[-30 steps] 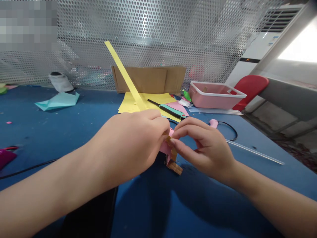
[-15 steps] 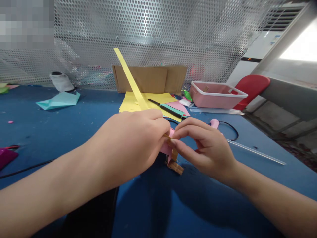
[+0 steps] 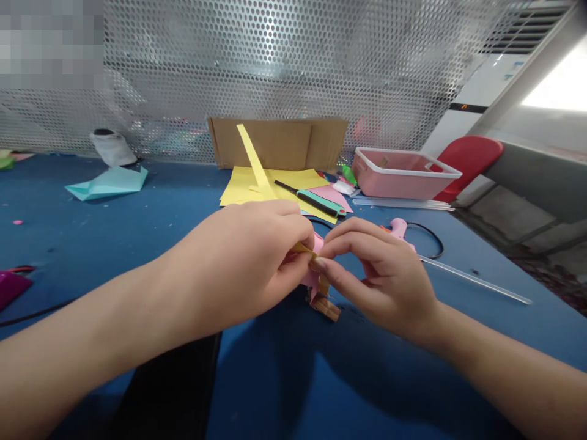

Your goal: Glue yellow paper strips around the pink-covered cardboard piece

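A long yellow paper strip (image 3: 251, 156) is held between two bare hands at the middle of a blue desk (image 3: 358, 379). The strip is gripped inside the curled fingers of the left hand (image 3: 259, 256), with its free end sticking up and away, above the yellow sheets (image 3: 233, 186) lying beyond. The near end is pinched between the thumb and forefinger of the right hand (image 3: 376, 269), whose other fingers are loosely bent. Just below the fingertips, a pink piece (image 3: 312, 279) and a small brown cardboard piece (image 3: 326, 308) are partly seen; because they are mostly covered by the hands, how they are joined to the strip cannot be told for certain.

The paper can be judged very light, thin and bendable, easily creased or torn if pulled hard, and not likely to be slippery. It is best taken flat near its end, between fingertip pads, with the loose length lightly guided. The cardboard looks stiffer and could be steadied by its edges.

Farther off, a teal-and-black tool (image 3: 318, 203) is rested on the papers, and a pink basket (image 3: 406, 177) is placed to the right.
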Demonstrator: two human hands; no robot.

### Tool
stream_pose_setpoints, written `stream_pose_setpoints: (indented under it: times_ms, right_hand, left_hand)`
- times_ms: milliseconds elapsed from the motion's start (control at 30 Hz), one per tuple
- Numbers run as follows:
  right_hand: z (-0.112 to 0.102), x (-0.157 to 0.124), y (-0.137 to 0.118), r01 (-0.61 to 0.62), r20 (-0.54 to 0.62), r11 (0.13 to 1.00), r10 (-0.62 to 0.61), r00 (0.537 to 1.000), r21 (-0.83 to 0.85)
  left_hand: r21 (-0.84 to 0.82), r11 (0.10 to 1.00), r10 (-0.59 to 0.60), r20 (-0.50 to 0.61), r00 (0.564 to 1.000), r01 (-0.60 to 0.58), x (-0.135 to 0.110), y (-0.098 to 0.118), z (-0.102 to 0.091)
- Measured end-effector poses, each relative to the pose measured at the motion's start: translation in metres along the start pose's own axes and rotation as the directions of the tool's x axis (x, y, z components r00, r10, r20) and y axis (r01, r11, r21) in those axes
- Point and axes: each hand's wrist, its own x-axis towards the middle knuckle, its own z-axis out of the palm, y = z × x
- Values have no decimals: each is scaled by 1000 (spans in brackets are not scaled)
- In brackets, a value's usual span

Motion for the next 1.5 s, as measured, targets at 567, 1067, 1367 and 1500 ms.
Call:
stream_pose_setpoints:
  times_ms: [567, 1067, 1367, 1500]
  right_hand:
    - [4, -2, 0, 67, -26, 991, -71, 997, -112]
    - [3, -1, 3, 141, -43, 990, -140, 989, 2]
    - [0, 2, 3, 117, 24, 993, -116, 993, -31]
    - [-2, 1, 5, 135, 28, 989, -134, 991, -52]
  left_hand:
    - [-145, 988, 43, -11, 999, -44, 1, -6, 0]
    - [-169, 985, 29, -36, 999, -35, -3, -4, -2]
    - [-168, 986, -15, -77, 997, 2, -4, -6, 2]
    - [-188, 982, -13, -70, 997, 0, -5, -8, 2]
